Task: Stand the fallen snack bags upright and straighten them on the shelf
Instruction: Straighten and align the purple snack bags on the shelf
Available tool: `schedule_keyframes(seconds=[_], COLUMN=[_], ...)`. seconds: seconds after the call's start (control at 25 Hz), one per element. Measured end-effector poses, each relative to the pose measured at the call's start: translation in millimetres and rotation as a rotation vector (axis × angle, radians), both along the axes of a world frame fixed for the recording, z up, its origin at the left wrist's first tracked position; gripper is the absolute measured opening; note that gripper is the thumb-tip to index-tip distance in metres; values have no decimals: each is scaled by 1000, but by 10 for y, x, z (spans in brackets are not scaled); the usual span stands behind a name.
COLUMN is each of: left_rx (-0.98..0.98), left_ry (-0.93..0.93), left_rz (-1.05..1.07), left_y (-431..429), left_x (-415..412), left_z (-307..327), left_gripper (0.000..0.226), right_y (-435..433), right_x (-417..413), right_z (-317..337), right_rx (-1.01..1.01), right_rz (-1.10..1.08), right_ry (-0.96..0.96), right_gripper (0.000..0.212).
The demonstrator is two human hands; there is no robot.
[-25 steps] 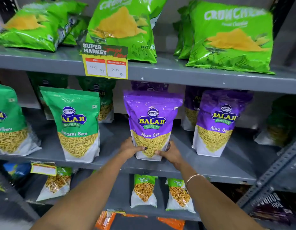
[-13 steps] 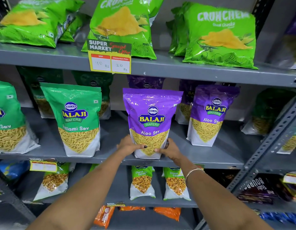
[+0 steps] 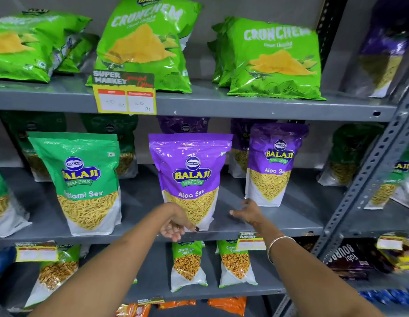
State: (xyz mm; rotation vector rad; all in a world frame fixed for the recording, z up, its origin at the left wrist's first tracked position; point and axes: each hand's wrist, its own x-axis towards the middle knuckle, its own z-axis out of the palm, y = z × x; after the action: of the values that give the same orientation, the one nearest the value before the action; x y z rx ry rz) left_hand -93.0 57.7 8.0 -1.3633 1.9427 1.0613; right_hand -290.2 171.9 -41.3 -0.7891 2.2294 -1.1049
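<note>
Two purple Aloo Sev bags up front on the middle shelf (image 3: pixel 290 227), both upright. Left hand (image 3: pixel 173 225) at the center bag (image 3: pixel 189 179), right hand (image 3: pixel 249 212) beside the other bag (image 3: pixel 273 165), both grips loose, holding nothing.

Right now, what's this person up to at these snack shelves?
A person is tidying bags on a grey metal shelf. The middle purple Aloo Sev bag stands upright near the front edge, and both hands are open and off it: the left hand is just in front of its lower corner, the right hand reaches toward the next purple bag. On the shelf above, the green Crunchem bag at far left lies on its side.
</note>
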Motion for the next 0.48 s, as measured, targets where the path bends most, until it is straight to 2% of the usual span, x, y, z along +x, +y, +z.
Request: schedule_keyframes(seconds=[0.08,0.16,0.24,0.32,0.4,0.44,0.48], left_rx=[80,102,35,-118,-252,-269,-238], left_ry=[54,183,344,518,646,719,788], left_rz=[-53,-69,4,122,256,314,370], left_y=[155,363,510,527,502,494,491], left_x=[-333,-708,-1155,-1566,-1891,-2024,-2126], left_z=[42,54,-17,-158,-260,-310,-347], left_gripper=[40,35,31,48,77,80,71], right_y=[134,245,335,335,249,207,109], right_x=[-340,-739,-1178,-1564,-1861,-1987,-2120], right_z=[30,27,21,-24,-108,-176,-328], right_rx=[30,13,32,57,-54,-128,-155], right_rz=[-76,-156,-211,-180,-56,-2,35], right_ry=[49,64,127,143,-12,-121,-191], right_gripper=[57,70,86,95,105,113,119])
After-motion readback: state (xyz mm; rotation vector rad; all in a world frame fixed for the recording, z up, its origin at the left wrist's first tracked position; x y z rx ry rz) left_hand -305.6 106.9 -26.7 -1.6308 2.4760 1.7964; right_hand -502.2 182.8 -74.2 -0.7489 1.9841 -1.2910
